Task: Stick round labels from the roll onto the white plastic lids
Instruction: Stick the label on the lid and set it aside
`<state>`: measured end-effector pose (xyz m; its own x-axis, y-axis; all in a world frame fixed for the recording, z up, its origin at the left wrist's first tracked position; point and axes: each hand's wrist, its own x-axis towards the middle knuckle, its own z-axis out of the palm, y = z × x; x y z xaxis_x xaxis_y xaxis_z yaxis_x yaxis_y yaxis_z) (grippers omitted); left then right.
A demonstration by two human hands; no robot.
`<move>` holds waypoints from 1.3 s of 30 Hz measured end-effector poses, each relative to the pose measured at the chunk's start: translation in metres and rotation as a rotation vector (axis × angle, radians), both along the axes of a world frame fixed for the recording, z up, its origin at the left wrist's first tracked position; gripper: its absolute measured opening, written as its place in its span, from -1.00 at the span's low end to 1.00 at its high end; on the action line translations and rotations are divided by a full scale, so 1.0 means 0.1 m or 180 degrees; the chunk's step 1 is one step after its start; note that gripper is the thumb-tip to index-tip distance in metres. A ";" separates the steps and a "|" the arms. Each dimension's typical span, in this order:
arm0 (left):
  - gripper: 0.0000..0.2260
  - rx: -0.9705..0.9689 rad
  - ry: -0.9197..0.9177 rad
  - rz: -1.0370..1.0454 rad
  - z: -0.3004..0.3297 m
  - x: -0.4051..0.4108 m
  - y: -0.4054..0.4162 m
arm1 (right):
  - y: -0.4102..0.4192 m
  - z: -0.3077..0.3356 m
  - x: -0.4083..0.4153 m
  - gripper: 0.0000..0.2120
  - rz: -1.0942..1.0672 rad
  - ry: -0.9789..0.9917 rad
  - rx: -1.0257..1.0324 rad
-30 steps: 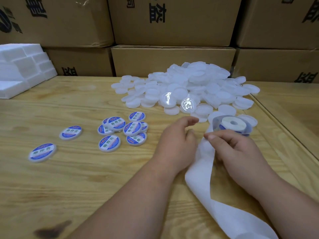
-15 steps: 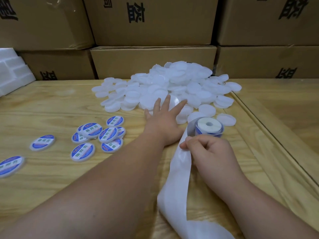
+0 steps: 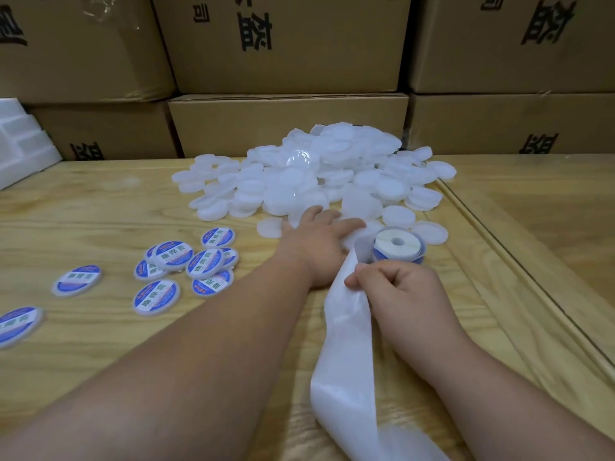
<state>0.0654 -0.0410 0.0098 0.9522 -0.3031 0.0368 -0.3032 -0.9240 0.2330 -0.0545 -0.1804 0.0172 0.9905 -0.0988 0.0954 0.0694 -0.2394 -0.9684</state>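
Observation:
A heap of plain white plastic lids [image 3: 332, 174] lies at the back middle of the wooden table. My left hand [image 3: 312, 247] reaches to the heap's near edge, its fingers bent down over a white lid [image 3: 301, 221]. The label roll [image 3: 397, 246], blue-edged with a white core, lies flat just to the right of that hand. My right hand [image 3: 399, 291] pinches the white backing strip [image 3: 346, 361] close to the roll. The strip trails toward me and off the bottom edge. Several lids with blue labels [image 3: 173, 254] lie on the left.
Stacked cardboard boxes [image 3: 286, 121] wall off the back of the table. White foam blocks [image 3: 23, 141] stand at the far left. A raised wooden seam [image 3: 499, 261] runs diagonally on the right of the table.
My left hand has moved from beside the strip forward to the lid heap; its spread fingers are now bent over a lid. My right hand keeps its pinch on the strip.

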 end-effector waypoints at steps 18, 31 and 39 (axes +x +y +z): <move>-0.50 -0.1672 -0.0446 -0.0047 -0.06 -0.87 0.29 | 0.01 -0.03 0.08 -0.82 -0.0113 -0.0180 0.0180; -0.41 -0.1187 -0.0193 0.0721 -0.02 -0.73 0.29 | 0.01 -0.06 0.08 -0.49 -0.0056 -0.0095 0.0225; -0.53 -0.0972 -0.0407 0.1162 -0.08 -0.60 0.31 | 0.01 -0.08 0.07 -0.52 -0.0064 -0.0088 0.0217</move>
